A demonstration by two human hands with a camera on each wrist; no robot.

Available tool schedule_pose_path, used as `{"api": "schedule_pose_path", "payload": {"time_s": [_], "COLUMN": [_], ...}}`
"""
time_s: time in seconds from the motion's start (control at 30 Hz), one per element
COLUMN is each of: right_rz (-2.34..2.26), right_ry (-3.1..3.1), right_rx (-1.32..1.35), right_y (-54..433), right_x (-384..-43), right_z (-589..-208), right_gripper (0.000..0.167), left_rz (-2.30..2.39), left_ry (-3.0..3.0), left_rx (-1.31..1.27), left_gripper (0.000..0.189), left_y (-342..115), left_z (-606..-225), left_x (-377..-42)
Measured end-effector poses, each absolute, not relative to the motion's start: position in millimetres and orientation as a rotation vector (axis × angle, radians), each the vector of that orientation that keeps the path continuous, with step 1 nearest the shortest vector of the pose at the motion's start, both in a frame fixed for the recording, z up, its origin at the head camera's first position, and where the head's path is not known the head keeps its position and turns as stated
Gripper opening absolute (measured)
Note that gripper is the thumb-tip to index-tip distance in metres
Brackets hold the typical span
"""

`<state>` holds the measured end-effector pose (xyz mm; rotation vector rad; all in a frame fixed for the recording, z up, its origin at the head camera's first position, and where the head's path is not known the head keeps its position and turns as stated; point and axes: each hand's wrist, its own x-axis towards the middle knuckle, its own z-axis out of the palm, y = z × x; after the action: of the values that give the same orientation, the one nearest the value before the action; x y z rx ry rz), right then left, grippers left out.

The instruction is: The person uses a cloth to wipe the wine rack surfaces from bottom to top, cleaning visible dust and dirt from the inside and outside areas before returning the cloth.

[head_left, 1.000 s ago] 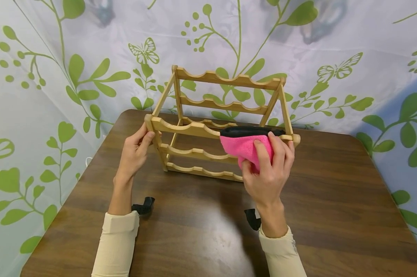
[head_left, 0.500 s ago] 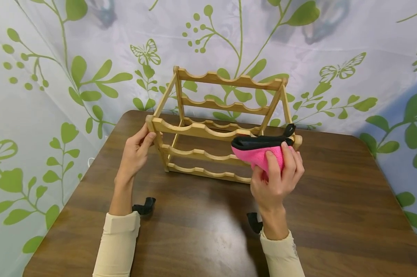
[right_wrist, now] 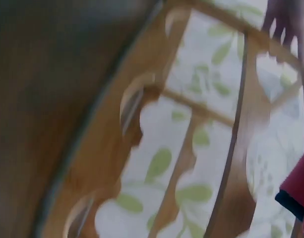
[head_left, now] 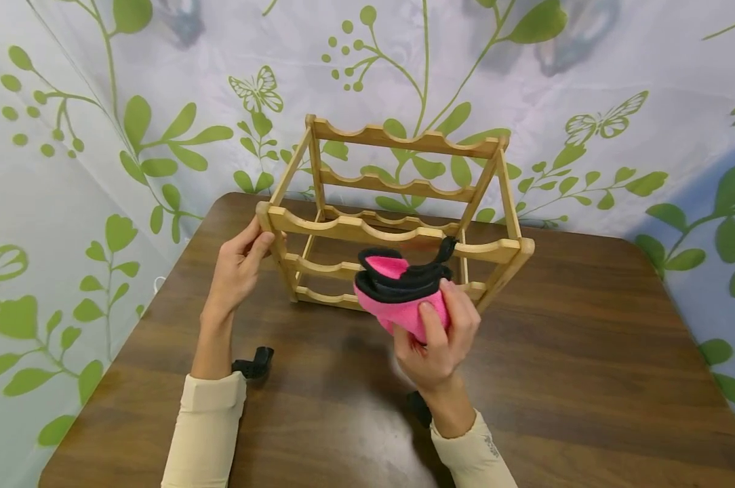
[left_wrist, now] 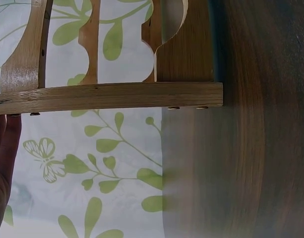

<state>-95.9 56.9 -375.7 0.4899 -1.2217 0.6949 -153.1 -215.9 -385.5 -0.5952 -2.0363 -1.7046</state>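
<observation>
A wooden wine rack (head_left: pixel 343 227) with scalloped rails stands on the table in the head view. My left hand (head_left: pixel 236 271) grips its front left post near the top, thumb in front. In the left wrist view a post (left_wrist: pixel 107 96) crosses the frame, with part of that hand (left_wrist: pixel 2 168) at the left edge. My right hand (head_left: pixel 437 335) pinches a bunched pink cloth (head_left: pixel 404 315) with black trim and a black loop, held in front of the front rails. Only a corner of the cloth (right_wrist: pixel 301 186) shows in the blurred right wrist view.
The brown wooden table (head_left: pixel 587 359) extends to both sides of the rack. Behind it hangs a white curtain (head_left: pixel 178 74) with green leaves and butterflies. A black strap piece (head_left: pixel 254 364) is by the left wrist, another (head_left: pixel 419 409) by the right.
My right hand has carried the cloth from the rack's top front rail, first slightly right, then left and down toward me, uncovering the right corner. My left hand has kept its place on the post.
</observation>
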Motion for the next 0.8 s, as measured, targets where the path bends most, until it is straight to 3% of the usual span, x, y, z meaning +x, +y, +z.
{"api": "schedule_pose_path", "payload": {"time_s": [0.2, 0.43, 0.6, 0.8], "right_rz": [0.614, 0.518, 0.465, 0.358], "right_ry": [-1.298, -1.488, -1.669, -1.954], "right_rx": [0.659, 0.817, 0.783, 0.638], "right_y": [45, 24, 8, -5], "right_x": [-99, -110, -119, -124], "right_z": [-385, -397, -402, -399], "right_gripper": [0.016, 0.027, 0.035, 0.031], "left_rz": [-1.683, -1.632, -1.565, -1.603], "left_ry": [-2.050, -2.067, -2.082, -2.067], "left_rx": [-0.594, -0.575, -0.538, -0.500], "left_gripper": [0.042, 0.041, 0.041, 0.041], "left_y": [-214, -215, -215, -215], "left_z": [-384, -381, -382, -383], "left_x": [-154, -153, -154, -153]}}
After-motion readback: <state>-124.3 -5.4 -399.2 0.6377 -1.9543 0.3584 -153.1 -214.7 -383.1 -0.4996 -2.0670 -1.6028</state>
